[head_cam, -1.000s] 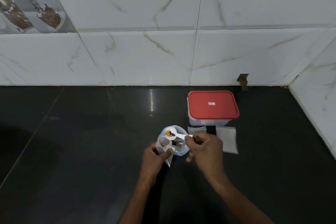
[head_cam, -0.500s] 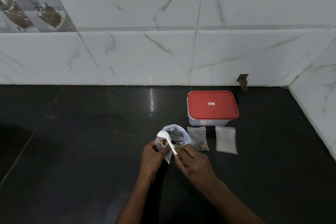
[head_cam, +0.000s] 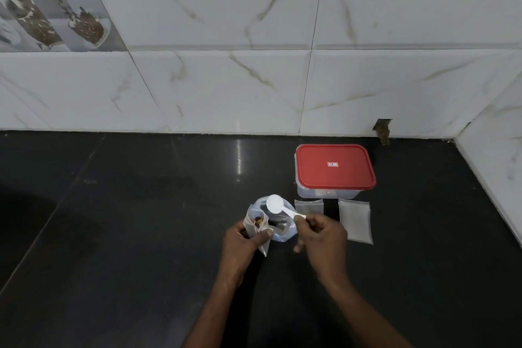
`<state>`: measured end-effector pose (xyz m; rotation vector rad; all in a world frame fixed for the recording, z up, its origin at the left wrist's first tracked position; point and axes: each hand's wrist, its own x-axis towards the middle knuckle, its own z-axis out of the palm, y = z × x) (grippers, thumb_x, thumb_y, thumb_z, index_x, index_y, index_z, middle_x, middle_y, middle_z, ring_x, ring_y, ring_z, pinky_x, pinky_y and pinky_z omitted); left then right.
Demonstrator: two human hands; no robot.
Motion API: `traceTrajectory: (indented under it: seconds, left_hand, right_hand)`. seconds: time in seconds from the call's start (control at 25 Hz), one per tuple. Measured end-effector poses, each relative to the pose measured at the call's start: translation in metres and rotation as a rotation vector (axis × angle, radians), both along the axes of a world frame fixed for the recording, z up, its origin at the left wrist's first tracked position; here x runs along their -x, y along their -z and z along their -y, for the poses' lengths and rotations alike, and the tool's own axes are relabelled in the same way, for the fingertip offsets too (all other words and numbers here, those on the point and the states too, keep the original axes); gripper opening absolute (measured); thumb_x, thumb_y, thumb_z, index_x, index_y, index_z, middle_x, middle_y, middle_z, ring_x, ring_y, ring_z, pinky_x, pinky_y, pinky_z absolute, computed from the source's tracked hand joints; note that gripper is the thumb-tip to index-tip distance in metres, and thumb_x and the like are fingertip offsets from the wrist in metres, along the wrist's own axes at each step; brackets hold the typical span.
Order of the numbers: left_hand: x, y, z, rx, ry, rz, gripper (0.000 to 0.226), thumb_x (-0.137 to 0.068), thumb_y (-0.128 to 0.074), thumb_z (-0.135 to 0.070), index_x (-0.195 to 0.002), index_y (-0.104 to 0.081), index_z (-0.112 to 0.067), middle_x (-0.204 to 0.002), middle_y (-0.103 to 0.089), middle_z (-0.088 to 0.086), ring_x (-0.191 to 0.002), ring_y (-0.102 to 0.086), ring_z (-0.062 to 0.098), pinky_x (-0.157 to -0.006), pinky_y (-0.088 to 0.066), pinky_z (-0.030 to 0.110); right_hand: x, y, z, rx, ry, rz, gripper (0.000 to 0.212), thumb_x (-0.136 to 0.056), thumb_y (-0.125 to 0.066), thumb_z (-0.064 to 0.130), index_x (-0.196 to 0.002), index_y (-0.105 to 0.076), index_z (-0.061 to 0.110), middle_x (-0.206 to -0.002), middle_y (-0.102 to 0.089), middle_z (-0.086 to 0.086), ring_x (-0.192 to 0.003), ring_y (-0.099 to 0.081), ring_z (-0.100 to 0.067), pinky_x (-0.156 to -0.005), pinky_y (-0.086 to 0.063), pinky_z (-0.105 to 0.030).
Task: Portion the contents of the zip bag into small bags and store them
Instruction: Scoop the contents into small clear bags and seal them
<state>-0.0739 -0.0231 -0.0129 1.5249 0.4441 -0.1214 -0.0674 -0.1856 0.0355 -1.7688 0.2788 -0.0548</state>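
My left hand [head_cam: 245,240] grips a small clear bag [head_cam: 255,230], held open and upright, with a few brown pieces inside near its mouth. Just behind it stands the larger zip bag [head_cam: 278,230], open, with dark contents. My right hand [head_cam: 322,236] pinches the handle of a white plastic spoon [head_cam: 276,204]; its bowl looks empty and hovers over the zip bag's mouth. A small bag [head_cam: 308,206] lies flat to the right, partly hidden by my right hand. Another small bag [head_cam: 355,220] lies further right.
A clear container with a red lid [head_cam: 334,169] stands shut behind the small bags, near the tiled wall. A side wall meets the black counter [head_cam: 127,220] at the far right. A seam runs across the counter at the left.
The loaded spoon was tipped into the small bag in my left hand. It has since swung back right, empty, over the zip bag. Brown pieces now lie in the small bag.
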Motion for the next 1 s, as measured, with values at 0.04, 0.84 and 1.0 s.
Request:
traceTrajectory:
  seconds: [0.04,0.84,1.0]
  left_hand:
    - [0.001,-0.001,-0.001,-0.007,0.011,-0.006,0.018,-0.078,-0.082,-0.005,-0.095,-0.077,-0.009,-0.089,-0.079,0.008,-0.087,-0.076,0.027,-0.083,-0.060,0.044]
    - [0.008,-0.004,0.004,-0.108,0.000,-0.021,0.012,-0.079,-0.073,-0.003,-0.081,-0.075,-0.014,-0.074,-0.076,0.013,-0.070,-0.073,0.031,-0.063,-0.058,0.042]
    - [0.008,-0.004,0.004,-0.146,-0.014,-0.019,0.020,-0.072,-0.086,-0.013,-0.088,-0.073,-0.013,-0.078,-0.077,0.007,-0.073,-0.073,0.022,-0.062,-0.059,0.034]
  right_hand:
    - [-0.004,0.002,0.003,-0.037,0.026,-0.120,0.016,-0.087,-0.068,0.010,-0.071,-0.071,0.011,-0.052,-0.063,-0.006,-0.040,-0.057,-0.017,-0.054,-0.055,-0.039]
    - [-0.009,0.012,-0.023,0.906,-0.673,0.485,0.020,-0.090,-0.053,0.037,-0.098,-0.065,0.023,-0.107,-0.052,0.001,-0.088,-0.058,-0.014,-0.051,-0.051,-0.029]
    - [-0.018,0.001,-0.024,0.752,-0.651,0.367,0.019,-0.093,-0.051,0.020,-0.104,-0.063,0.011,-0.114,-0.050,-0.003,-0.090,-0.054,0.002,-0.065,-0.046,-0.015]
